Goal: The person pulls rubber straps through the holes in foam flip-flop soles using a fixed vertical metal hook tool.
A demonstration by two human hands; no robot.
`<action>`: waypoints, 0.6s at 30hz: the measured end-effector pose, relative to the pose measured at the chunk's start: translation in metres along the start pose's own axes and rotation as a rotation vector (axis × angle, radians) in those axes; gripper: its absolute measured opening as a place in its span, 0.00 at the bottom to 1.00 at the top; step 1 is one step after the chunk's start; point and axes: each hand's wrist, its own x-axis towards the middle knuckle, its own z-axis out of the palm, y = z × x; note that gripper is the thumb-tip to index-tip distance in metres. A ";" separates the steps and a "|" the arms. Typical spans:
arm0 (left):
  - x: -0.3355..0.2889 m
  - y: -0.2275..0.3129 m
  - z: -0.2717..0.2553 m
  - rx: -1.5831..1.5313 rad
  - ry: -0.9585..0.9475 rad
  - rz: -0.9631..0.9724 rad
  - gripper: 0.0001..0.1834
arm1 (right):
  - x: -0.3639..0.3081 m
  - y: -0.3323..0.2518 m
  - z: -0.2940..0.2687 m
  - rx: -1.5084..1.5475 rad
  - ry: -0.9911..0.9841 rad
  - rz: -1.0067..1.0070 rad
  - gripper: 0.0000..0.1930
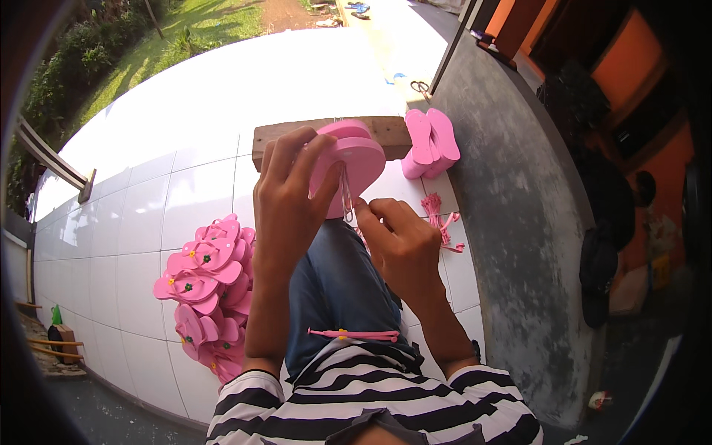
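Note:
My left hand [285, 182] grips a pair of pink flip-flop soles [363, 165], held upright against a wooden block [393, 133]. Its thumb presses on the face of the nearer sole. A thin metal wire loop [346, 202] hangs down from that sole, beside the thumb. My right hand [400, 237] is closed, with thumb and forefinger pinched at the lower part of the loop; the exact contact is partly hidden. Across my lap lies a pink sandal strap [356, 335] with a small yellow flower.
A heap of pink flip-flops [211, 274] with flower trims lies left on the white tiles [141, 215]. Stacked pink soles [432, 144] stand right of the block, near bundled pink straps [437, 215]. Scissors [420, 89] lie beyond. A grey wall [512, 222] bounds the right side.

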 end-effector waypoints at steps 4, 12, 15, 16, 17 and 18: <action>0.009 0.002 -0.002 0.032 -0.030 0.071 0.17 | 0.006 0.006 -0.003 -0.047 0.012 -0.115 0.12; 0.008 0.007 -0.006 0.000 -0.129 0.040 0.15 | 0.004 0.016 -0.007 -0.132 0.043 -0.310 0.13; 0.012 0.005 -0.001 -0.036 -0.168 -0.013 0.15 | 0.007 0.012 -0.015 -0.168 0.021 -0.348 0.08; 0.014 0.003 0.001 -0.054 -0.152 0.003 0.15 | 0.012 0.011 -0.011 -0.200 0.017 -0.352 0.07; 0.015 -0.001 0.004 -0.070 -0.138 0.018 0.15 | 0.018 0.010 -0.007 -0.229 0.013 -0.354 0.07; 0.015 -0.005 0.005 -0.085 -0.124 0.033 0.15 | 0.019 0.009 -0.006 -0.258 0.010 -0.356 0.07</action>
